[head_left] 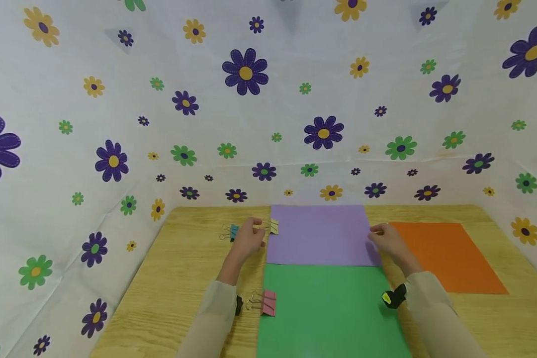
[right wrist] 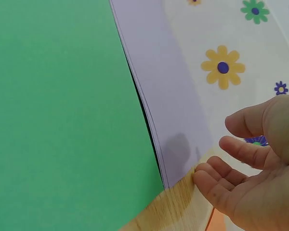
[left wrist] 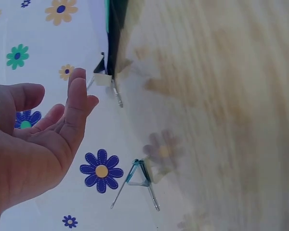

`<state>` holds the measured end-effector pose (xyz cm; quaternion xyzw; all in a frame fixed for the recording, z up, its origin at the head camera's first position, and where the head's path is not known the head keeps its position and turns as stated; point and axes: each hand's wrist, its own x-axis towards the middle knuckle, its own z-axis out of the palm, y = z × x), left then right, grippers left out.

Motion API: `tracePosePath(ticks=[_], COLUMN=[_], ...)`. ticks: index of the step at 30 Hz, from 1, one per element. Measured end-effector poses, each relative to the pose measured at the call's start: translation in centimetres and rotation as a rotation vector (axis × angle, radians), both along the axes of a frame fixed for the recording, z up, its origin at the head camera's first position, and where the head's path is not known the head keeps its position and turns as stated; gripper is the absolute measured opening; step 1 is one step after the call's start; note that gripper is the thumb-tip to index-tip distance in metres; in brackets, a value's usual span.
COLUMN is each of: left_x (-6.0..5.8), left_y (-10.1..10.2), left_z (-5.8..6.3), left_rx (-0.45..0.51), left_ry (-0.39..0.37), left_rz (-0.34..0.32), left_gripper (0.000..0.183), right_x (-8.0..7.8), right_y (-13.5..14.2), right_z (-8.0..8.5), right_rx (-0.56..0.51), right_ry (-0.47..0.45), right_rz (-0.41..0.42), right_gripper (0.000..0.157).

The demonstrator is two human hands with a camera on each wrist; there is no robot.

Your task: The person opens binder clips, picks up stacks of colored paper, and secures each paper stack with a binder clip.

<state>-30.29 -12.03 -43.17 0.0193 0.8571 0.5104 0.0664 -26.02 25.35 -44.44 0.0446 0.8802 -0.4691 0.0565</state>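
Observation:
A purple sheet (head_left: 317,236) lies at the back of the table, meeting a green sheet (head_left: 328,311) in front. On the purple sheet's left edge sits a pale yellow binder clip (head_left: 274,226). My left hand (head_left: 248,242) is beside that clip's wire handles, its fingers (left wrist: 77,103) extended and the thumb apart, holding nothing. My right hand (head_left: 388,240) is at the purple sheet's right edge with fingers (right wrist: 219,185) loosely bent and nothing between them; whether they touch the paper I cannot tell. A pink binder clip (head_left: 269,303) grips the green sheet's left edge.
A teal binder clip (head_left: 234,232) stands on the wooden table (head_left: 170,298) left of my left hand. To the right lies an orange sheet (head_left: 447,256). White flower-printed cloth (head_left: 282,109) walls off the back and sides.

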Motion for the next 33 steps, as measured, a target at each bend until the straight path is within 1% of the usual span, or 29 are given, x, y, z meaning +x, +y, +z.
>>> tracePosePath(ticks=[6, 11, 17, 21, 24, 27, 31, 33], left_x=[1.2, 1.9, 2.9, 3.4, 3.8, 4.3, 4.7, 4.9], left_y=[0.1, 0.1, 0.3, 0.4, 0.2, -0.3, -0.7, -0.9], left_z=[0.3, 0.7, 1.7, 2.2, 1.8, 1.1, 0.4, 0.2], left_rx=[0.032, 0.051, 0.086, 0.102, 0.094, 0.079, 0.068, 0.057], left_ry=[0.032, 0.045, 0.075, 0.088, 0.085, 0.080, 0.075, 0.069], left_rz=[-0.019, -0.010, -0.027, -0.031, -0.023, -0.015, -0.010, -0.014], left_gripper=[0.040, 0.040, 0.039, 0.037, 0.036, 0.035, 0.035, 0.035], right_x=[1.3, 2.5, 3.6, 4.0, 4.3, 4.7, 4.9, 5.2], right_y=[0.6, 0.2, -0.3, -0.5, -0.5, -0.5, -0.5, -0.5], right_z=[0.0, 0.7, 1.8, 1.9, 1.2, 0.2, -0.7, -0.8], right_rx=[-0.032, -0.088, -0.112, -0.120, -0.127, -0.110, -0.122, -0.146], right_ry=[0.059, 0.102, 0.114, 0.140, 0.168, 0.185, 0.179, 0.164], right_rz=[-0.004, 0.004, -0.002, -0.018, -0.024, -0.026, -0.023, -0.028], right_gripper=[0.044, 0.043, 0.044, 0.045, 0.042, 0.040, 0.039, 0.039])
